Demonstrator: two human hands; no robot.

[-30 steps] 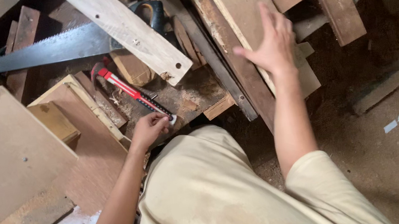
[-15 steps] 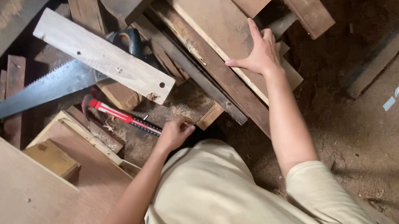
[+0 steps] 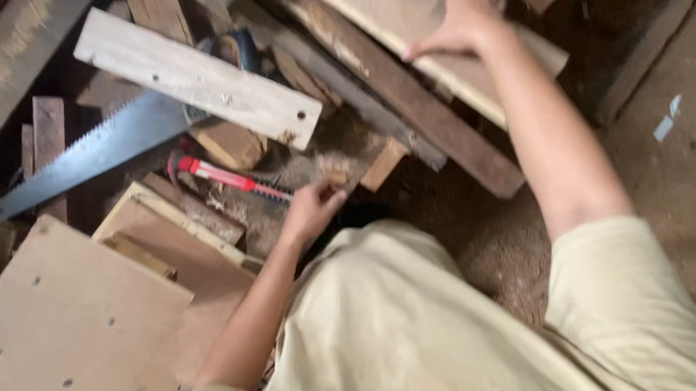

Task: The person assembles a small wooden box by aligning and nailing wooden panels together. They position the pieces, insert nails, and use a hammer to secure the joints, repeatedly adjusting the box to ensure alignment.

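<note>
Wooden plank (image 3: 422, 6) under right hand (image 3: 459, 19); left hand (image 3: 314, 209) touches sawdusty scrap (image 3: 335, 177).

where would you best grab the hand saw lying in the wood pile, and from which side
Take the hand saw by its dark handle at the upper right end, probably reaching in from above. The blade runs down-left with its teeth along the lower edge, so that end is poor for a grip. The pale drilled plank lies across the blade next to the handle and may need lifting first.

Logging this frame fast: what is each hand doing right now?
Left hand: fingers curled shut at the end of the red-handled tool; whether it grips it cannot be told.
Right hand: open, fingers spread, flat on the pale board.
</note>
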